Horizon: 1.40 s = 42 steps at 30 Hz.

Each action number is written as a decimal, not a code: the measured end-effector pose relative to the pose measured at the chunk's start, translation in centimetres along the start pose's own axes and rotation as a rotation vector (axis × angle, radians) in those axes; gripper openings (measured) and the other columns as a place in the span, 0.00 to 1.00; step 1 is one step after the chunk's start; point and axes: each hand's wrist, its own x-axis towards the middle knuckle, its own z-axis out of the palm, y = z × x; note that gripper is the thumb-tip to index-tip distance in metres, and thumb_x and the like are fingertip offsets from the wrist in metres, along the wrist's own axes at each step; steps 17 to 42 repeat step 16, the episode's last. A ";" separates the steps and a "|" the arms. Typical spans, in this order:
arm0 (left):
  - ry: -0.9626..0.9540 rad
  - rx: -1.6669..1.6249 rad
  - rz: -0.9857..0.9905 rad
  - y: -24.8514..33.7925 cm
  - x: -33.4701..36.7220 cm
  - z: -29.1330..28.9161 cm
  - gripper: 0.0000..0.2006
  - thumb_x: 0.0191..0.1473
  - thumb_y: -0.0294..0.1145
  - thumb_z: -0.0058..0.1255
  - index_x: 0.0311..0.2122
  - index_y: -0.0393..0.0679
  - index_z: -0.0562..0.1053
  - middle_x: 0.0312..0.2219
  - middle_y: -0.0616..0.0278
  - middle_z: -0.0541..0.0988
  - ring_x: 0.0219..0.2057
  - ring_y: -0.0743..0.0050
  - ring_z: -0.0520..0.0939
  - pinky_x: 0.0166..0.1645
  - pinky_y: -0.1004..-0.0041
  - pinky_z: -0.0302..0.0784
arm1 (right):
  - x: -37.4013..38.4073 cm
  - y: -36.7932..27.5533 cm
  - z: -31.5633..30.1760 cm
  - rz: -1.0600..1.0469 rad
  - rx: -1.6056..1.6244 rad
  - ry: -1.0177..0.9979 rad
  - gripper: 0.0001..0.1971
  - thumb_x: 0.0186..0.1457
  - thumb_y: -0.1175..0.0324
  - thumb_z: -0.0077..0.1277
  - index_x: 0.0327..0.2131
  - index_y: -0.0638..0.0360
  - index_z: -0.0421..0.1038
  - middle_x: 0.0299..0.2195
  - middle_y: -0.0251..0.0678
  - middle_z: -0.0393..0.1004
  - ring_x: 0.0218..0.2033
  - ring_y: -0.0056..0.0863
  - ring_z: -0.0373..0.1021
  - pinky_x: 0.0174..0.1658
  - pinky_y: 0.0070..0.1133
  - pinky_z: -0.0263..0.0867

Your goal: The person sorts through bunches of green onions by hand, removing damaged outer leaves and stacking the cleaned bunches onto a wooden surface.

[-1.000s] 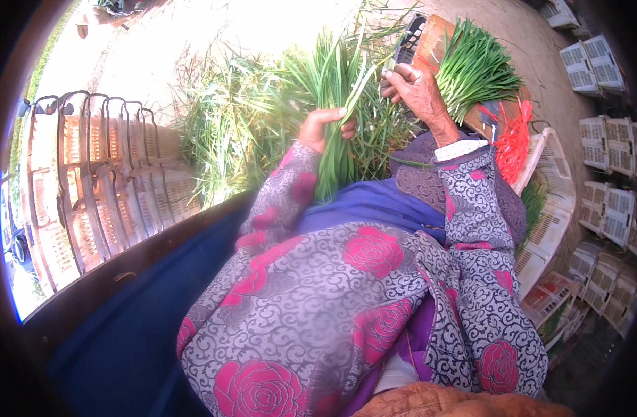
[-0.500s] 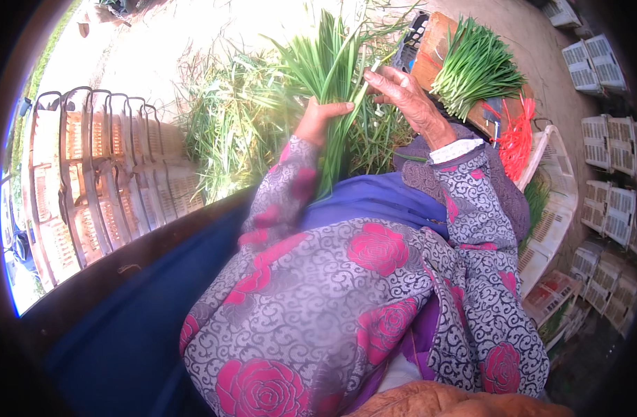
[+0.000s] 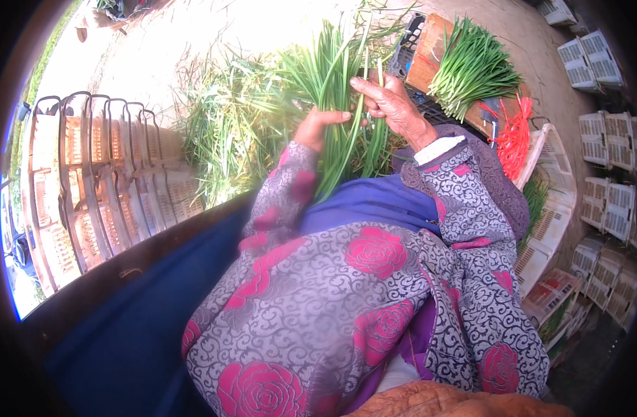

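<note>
My left hand [image 3: 321, 126] is closed around a loose bunch of long green chives [image 3: 330, 76], its thumb lying across the stalks. The leaves spread out above the fist and hang down to the blue cloth [image 3: 367, 198] over my lap. Just right of it, my right hand [image 3: 396, 110] pinches a few separate chive stalks [image 3: 375, 147] between thumb and fingers. These stalks stick out above and below the hand, close to the bunch. A tidy pile of chives [image 3: 475, 68] lies on a wooden board [image 3: 429, 52] at the upper right.
Red ties [image 3: 516, 135] hang by the board's near end, beside a white crate [image 3: 551, 222]. Loose chives and trimmings [image 3: 228, 132] heap on the ground ahead. Stacked crates [image 3: 110, 181] stand at the left; more white crates [image 3: 600, 132] line the right.
My right hand has moved slightly down and left, nearer the bunch, and several stalks now hang below it. My left hand keeps its hold with little movement.
</note>
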 end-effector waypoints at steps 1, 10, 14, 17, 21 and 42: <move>-0.011 0.009 0.013 0.0 -0.1 -0.2 0.24 0.48 0.20 0.56 0.52 0.33 0.70 0.44 0.50 0.79 0.45 0.53 0.82 0.45 0.61 0.85 | 0.1 0.3 0.0 -0.009 -0.062 0.018 0.11 0.59 0.61 0.58 0.34 0.56 0.69 0.21 0.19 0.59 0.17 0.08 0.52 0.18 0.12 0.46; -0.108 0.018 -0.064 0.8 -0.6 -0.8 0.26 0.47 0.23 0.58 0.54 0.32 0.68 0.51 0.41 0.76 0.30 0.62 0.84 0.35 0.68 0.82 | 3.0 -3.7 -3.9 -0.156 -0.260 0.314 0.16 0.59 0.57 0.58 0.41 0.60 0.74 0.14 0.17 0.56 0.14 0.09 0.54 0.18 0.16 0.47; -0.112 0.022 0.014 0.5 -1.1 0.9 0.35 0.49 0.23 0.57 0.63 0.35 0.61 0.52 0.39 0.75 0.28 0.63 0.84 0.33 0.68 0.82 | 5.1 -3.4 -3.1 -0.147 -0.222 0.043 0.15 0.57 0.58 0.59 0.39 0.60 0.75 0.14 0.16 0.57 0.13 0.10 0.51 0.18 0.17 0.47; 0.026 0.086 -0.127 0.4 -0.3 -2.0 0.36 0.49 0.25 0.58 0.64 0.38 0.60 0.52 0.37 0.75 0.28 0.63 0.84 0.35 0.67 0.83 | 6.4 -2.6 -5.5 -0.142 -0.212 0.075 0.15 0.55 0.56 0.60 0.37 0.57 0.77 0.14 0.16 0.61 0.12 0.11 0.53 0.18 0.17 0.49; 0.026 0.086 -0.127 0.4 -0.3 -2.0 0.36 0.49 0.25 0.58 0.64 0.38 0.60 0.52 0.37 0.75 0.28 0.63 0.84 0.35 0.67 0.83 | 6.4 -2.6 -5.5 -0.142 -0.212 0.075 0.15 0.55 0.56 0.60 0.37 0.57 0.77 0.14 0.16 0.61 0.12 0.11 0.53 0.18 0.17 0.49; 0.026 0.086 -0.127 0.4 -0.3 -2.0 0.36 0.49 0.25 0.58 0.64 0.38 0.60 0.52 0.37 0.75 0.28 0.63 0.84 0.35 0.67 0.83 | 6.4 -2.6 -5.5 -0.142 -0.212 0.075 0.15 0.55 0.56 0.60 0.37 0.57 0.77 0.14 0.16 0.61 0.12 0.11 0.53 0.18 0.17 0.49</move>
